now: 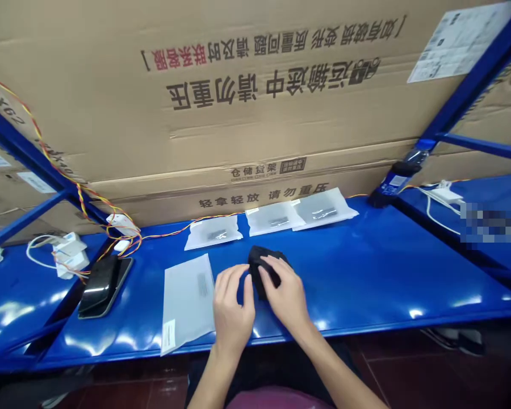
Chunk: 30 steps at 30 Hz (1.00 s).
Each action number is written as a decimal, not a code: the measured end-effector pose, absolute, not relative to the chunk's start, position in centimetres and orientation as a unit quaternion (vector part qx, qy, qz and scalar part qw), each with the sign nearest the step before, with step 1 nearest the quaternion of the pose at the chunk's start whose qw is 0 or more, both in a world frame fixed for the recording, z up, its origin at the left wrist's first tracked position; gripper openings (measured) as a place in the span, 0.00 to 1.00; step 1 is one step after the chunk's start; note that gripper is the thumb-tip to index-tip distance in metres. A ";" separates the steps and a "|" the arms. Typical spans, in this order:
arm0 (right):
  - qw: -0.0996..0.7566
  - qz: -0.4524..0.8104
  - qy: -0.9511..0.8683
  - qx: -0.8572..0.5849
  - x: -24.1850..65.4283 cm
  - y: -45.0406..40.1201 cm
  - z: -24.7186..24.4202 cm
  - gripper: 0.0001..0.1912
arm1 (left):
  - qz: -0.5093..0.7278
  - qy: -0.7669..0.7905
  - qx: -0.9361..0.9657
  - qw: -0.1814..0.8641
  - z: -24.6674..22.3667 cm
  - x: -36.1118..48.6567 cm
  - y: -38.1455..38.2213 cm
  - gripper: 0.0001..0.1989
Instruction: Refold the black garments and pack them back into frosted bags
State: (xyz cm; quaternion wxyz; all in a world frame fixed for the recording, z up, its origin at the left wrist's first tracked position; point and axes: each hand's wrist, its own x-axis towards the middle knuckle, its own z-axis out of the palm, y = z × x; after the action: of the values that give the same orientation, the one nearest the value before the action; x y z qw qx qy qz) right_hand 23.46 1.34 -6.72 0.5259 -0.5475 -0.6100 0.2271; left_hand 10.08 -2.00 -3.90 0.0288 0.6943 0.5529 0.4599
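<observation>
A bunched or folded black cloth item lies on the blue shelf in front of me; its exact kind does not show. My right hand is closed over its right side, thumb and fingers on the fabric. At its left edge, the fingertips of my left hand pinch the cloth. Left of that hand lies a large frosted plastic bag with a white label at its lower corner. Behind the cloth are smaller frosted bags, one at left, one in the middle and one at right, the last two overlapping.
Two stacked phones lie on the left, near white adapters and twisted red-yellow wires. A large cardboard sheet closes the back. A bottle in a dark sleeve leans by the right shelf post.
</observation>
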 end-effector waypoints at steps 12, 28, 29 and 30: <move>0.485 0.065 -0.534 -0.690 34.7 0.5 -8.6 0.31 | 0.298 0.494 0.817 0.007 -7.9 11.3 -1.2 0.20; 0.512 0.136 -0.461 -0.711 37.6 2.0 -7.9 0.25 | 0.285 0.598 0.749 -0.002 -7.0 2.8 -1.1 0.23; 0.502 0.141 -0.469 -0.713 38.2 2.2 -8.1 0.25 | 0.288 0.602 0.744 0.008 -6.7 2.5 -0.8 0.22; 0.499 0.146 -0.476 -0.709 38.7 2.3 -8.4 0.26 | 0.293 0.605 0.740 0.021 -6.4 2.4 -0.4 0.21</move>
State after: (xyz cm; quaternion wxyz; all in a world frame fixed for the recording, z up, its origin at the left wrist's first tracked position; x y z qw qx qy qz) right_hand 38.66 2.33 -8.36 0.4995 -0.7089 -0.4760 0.1464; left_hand 2.35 -0.38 -6.39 0.0213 0.7401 0.6052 0.2926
